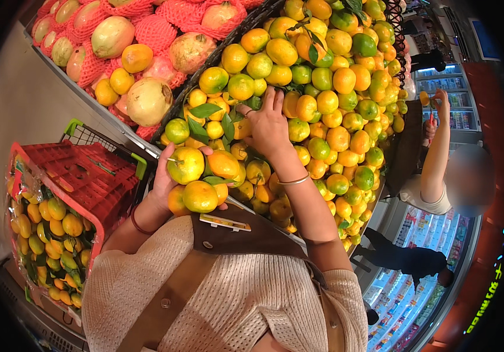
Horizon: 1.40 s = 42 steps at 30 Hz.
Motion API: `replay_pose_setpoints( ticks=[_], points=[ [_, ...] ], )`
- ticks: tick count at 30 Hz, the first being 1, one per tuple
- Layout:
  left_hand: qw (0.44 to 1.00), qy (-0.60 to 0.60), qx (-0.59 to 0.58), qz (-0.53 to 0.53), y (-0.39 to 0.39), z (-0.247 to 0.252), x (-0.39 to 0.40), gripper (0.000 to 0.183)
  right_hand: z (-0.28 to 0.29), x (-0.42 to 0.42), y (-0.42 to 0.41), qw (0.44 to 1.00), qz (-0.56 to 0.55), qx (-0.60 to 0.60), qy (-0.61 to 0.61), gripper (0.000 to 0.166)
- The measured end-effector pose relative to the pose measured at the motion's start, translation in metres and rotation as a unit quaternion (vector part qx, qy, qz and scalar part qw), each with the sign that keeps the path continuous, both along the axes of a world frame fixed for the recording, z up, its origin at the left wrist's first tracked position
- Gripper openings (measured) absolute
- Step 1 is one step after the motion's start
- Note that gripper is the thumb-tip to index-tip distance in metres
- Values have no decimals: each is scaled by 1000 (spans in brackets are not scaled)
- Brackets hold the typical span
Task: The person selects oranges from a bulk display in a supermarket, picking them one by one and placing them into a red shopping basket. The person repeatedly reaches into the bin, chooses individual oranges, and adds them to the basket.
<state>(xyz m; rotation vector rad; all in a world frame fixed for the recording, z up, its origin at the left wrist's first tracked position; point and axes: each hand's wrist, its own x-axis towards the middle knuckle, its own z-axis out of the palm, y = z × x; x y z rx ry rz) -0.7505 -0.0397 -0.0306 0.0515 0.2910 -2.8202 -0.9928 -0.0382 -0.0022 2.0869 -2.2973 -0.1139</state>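
Note:
My left hand [162, 178] holds a cluster of several mandarins against my front. Among them are a yellow-green mandarin with a short stem [186, 165], an orange one [223, 164] and a lower one [200, 196]. My right hand [269, 125] reaches into the large pile of mandarins [344, 127], palm down with fingers spread. Its fingertips touch fruit and leaves, and I see no fruit gripped in it. Green leaves [198, 132] lie on the mandarins between my two hands.
Left of a black divider [216, 53], pomegranates [146, 101] sit in pink foam nets with a few loose mandarins. A red basket [71, 176] with a fruit-pictured panel stands at left beside a shopping cart [98, 136]. At right, another person's arm [436, 145] is raised; refrigerated shelves [423, 281] stand beyond.

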Motion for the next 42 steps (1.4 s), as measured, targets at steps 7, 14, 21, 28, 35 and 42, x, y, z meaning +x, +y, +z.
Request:
replay_pose_setpoints(
  ticks=[7, 14, 21, 28, 35, 42],
  points=[
    [999, -20, 28, -10, -6, 10, -4, 68, 18, 5, 2, 998, -21, 58, -20, 75],
    [998, -25, 50, -18, -9, 13, -3, 67, 57, 2, 35, 968, 7, -162, -190, 68],
    [1000, -11, -16, -11, -8, 7, -4, 67, 86, -39, 120, 885, -183, -372, -212, 63],
    [1000, -10, -24, -10, -8, 10, -5, 68, 94, -40, 151, 881, -352, -304, -81, 71],
    [995, 51, -43, 78, -12, 6, 3, 66, 60, -31, 144, 943, -266, -200, -28, 58],
    [988, 65, -23, 138, -29, 8, 16, 65, 60, -5, 125, 958, -230, -173, 8, 55]
  ],
)
